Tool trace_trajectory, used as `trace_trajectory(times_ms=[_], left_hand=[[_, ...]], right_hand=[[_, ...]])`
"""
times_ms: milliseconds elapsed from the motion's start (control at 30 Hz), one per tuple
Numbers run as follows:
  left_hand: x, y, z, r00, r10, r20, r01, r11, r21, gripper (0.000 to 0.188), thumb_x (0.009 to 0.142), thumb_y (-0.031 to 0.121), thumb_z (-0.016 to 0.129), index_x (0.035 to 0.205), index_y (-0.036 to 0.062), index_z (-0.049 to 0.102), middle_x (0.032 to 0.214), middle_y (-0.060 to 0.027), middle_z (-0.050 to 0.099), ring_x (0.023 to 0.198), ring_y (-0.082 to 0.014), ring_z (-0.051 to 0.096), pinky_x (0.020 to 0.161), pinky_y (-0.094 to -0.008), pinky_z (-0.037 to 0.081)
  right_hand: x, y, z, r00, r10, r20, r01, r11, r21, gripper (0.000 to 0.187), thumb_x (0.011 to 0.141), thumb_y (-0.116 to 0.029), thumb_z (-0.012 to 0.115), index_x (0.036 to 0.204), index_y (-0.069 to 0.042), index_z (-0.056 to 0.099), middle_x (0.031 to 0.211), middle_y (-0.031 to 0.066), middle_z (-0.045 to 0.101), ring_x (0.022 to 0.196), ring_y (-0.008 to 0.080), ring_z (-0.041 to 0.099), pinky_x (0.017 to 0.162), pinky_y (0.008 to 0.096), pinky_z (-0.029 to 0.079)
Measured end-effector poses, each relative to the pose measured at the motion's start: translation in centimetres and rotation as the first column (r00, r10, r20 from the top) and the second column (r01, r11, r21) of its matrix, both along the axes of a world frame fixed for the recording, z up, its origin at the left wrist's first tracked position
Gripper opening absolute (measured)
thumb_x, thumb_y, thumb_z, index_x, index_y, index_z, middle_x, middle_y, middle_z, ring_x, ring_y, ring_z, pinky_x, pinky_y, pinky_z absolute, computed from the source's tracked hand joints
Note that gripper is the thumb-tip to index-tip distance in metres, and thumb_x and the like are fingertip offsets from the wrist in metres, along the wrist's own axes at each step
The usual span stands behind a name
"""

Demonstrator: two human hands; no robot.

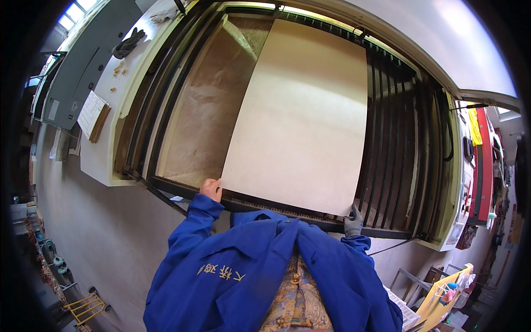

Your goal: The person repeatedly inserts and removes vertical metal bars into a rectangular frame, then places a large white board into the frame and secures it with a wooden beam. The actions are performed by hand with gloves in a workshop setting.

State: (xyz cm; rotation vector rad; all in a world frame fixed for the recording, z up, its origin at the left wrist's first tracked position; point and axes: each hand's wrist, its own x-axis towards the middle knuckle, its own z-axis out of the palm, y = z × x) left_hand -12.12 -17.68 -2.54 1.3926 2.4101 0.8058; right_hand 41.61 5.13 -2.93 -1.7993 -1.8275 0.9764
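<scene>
while the left hand pinches the pale board's near left corner and the gloved right hand grips the near right corner, its length runs straight ahead (over the slatted bed).

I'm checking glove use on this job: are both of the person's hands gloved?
No: the right hand wears a grey glove, but the left hand grips the pale board's near corner bare.

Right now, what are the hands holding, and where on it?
Both grip the large pale board by its near edge: bare left hand at the left corner, gloved right hand at the right corner.
</scene>
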Motion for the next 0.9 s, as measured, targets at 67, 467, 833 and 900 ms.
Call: trace_trajectory(times_ms=[67,467,833,900], left_hand=[[0.2,0.0,0.1,1.000,0.005,0.002,-0.005,1.000,-0.005,0.034,0.075,0.005,0.073,0.108,0.0019,0.068,0.099,-0.0176,0.062,0.090,-0.0339,0.062,0.080,-0.0389,0.052],[0.1,-0.1,-1.6,0.998,-0.044,-0.038,0.044,0.999,-0.020,0.037,0.077,0.004,0.067,0.114,0.0026,0.066,0.097,-0.0180,0.060,0.089,-0.0341,0.059,0.079,-0.0398,0.050],[2.0,-1.0,0.1,0.985,0.164,0.054,-0.162,0.986,-0.038,0.037,0.080,0.012,0.069,0.115,0.0001,0.063,0.111,-0.0190,0.063,0.101,-0.0349,0.061,0.088,-0.0392,0.050],[1.9,-0.9,0.1,0.982,0.175,0.075,-0.175,0.984,-0.007,0.032,0.081,0.013,0.069,0.111,0.0005,0.065,0.110,-0.0187,0.063,0.101,-0.0350,0.061,0.088,-0.0394,0.050]], right_hand=[[0.0,0.0,-0.1,0.999,-0.008,0.035,0.008,1.000,-0.002,0.066,0.070,0.005,0.064,0.135,-0.007,0.054,0.102,0.0101,0.056,0.079,0.0162,0.060,0.071,0.0263,0.053],[0.8,0.2,-1.6,0.999,-0.038,-0.026,0.037,0.999,-0.023,0.067,0.070,0.005,0.065,0.135,-0.007,0.054,0.100,0.0099,0.055,0.081,0.0173,0.059,0.074,0.0272,0.052],[2.1,0.0,-1.7,0.997,0.060,0.041,-0.060,0.998,0.000,0.055,0.075,0.002,0.067,0.129,-0.001,0.057,0.095,0.0104,0.064,0.085,0.0184,0.062,0.073,0.0299,0.053],[2.4,0.2,-2.1,0.998,0.057,0.015,-0.057,0.998,0.013,0.052,0.075,0.001,0.068,0.127,-0.001,0.059,0.092,0.0091,0.064,0.083,0.0179,0.062,0.073,0.0300,0.052]])
